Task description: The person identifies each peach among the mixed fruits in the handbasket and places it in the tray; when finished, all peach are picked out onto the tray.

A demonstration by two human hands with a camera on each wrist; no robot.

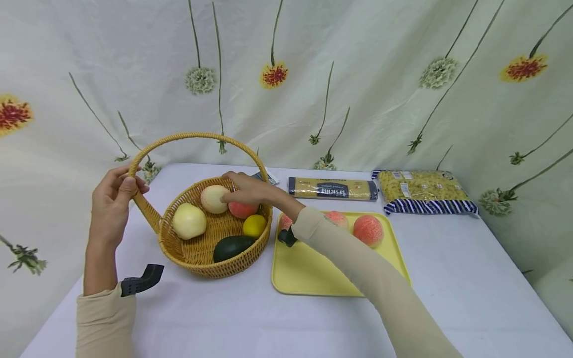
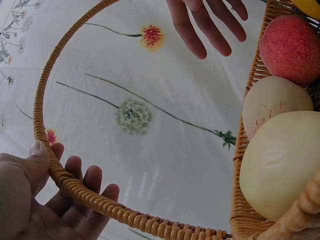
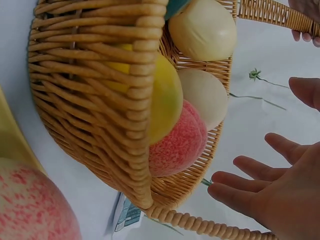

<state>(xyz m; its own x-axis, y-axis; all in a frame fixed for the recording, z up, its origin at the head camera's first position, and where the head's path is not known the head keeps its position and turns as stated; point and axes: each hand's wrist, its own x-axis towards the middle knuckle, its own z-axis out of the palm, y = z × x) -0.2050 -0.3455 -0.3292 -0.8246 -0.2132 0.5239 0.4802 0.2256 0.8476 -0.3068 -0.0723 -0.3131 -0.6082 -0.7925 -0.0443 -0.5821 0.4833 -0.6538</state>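
A wicker basket (image 1: pixel 215 271) stands at centre-left, its tall handle (image 1: pixel 197 134) arched above it. My left hand (image 1: pixel 109 204) grips the handle's left side, thumb in front and fingers behind in the left wrist view. Inside lie a pale yellow round fruit (image 1: pixel 189 221), a pale peach (image 1: pixel 214 199), a red peach (image 1: pixel 243 210), a yellow fruit (image 1: pixel 254 226) and a dark green fruit (image 1: pixel 233 247). My right hand (image 1: pixel 250 191) is over the basket's far right side; the right wrist view shows its fingers (image 3: pixel 240 185) spread and holding nothing.
Right of the basket lies a yellow tray (image 1: pixel 313 278) with several peaches (image 1: pixel 368 230), partly behind my right forearm. A spaghetti packet (image 1: pixel 333 189) and a bag of pasta (image 1: pixel 421 191) lie at the back. A small packet (image 3: pixel 128 215) is beyond the basket.
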